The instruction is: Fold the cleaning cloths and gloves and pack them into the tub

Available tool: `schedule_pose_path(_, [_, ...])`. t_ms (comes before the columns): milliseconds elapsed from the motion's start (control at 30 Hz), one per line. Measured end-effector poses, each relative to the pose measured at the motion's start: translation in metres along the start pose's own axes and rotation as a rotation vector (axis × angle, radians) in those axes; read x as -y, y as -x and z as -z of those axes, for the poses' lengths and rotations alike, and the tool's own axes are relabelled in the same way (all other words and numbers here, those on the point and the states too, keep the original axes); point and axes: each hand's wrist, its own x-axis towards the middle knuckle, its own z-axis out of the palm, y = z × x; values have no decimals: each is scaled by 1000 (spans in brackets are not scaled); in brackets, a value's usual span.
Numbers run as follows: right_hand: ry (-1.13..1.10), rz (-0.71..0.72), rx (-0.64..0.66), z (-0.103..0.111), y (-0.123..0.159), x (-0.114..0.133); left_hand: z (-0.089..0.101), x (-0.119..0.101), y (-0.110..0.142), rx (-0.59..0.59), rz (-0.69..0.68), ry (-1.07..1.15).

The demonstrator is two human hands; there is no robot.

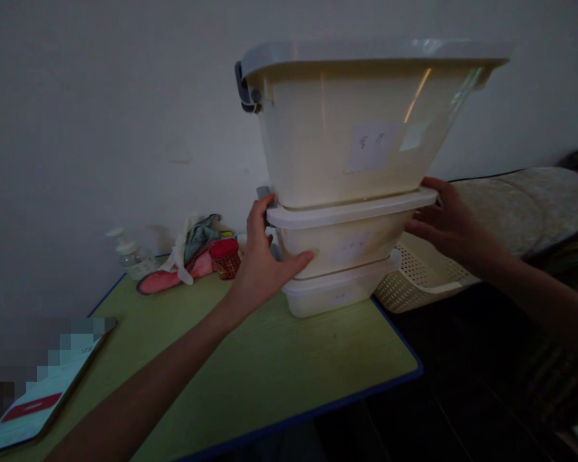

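Three lidded translucent white storage boxes stand in a stack near the table's right edge. The large top box (337,128) has a dark grey latch on its left end and a paper label with handwriting. Beneath it sits the smaller middle box (327,247), and the shallow bottom box (332,295) rests on the green table (250,378). My left hand (264,263) grips the left end of the middle box, thumb across its front. At the other end, my right hand (443,224) holds that box by its lid edge and side. Some fingertips of both hands are hidden.
A cream perforated basket (414,289) is beside the table at right, near a rolled mat or bedding (534,196). Against the wall are a pump bottle (132,253), a red-lidded jar (225,258) and cloths (200,240). A tablet-like panel (43,398) lies front left.
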Motion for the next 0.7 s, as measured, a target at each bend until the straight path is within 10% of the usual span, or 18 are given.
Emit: schedule_pose_path(700, [-73, 97, 5, -28, -10, -18, -5, 27, -9, -96, -48, 9])
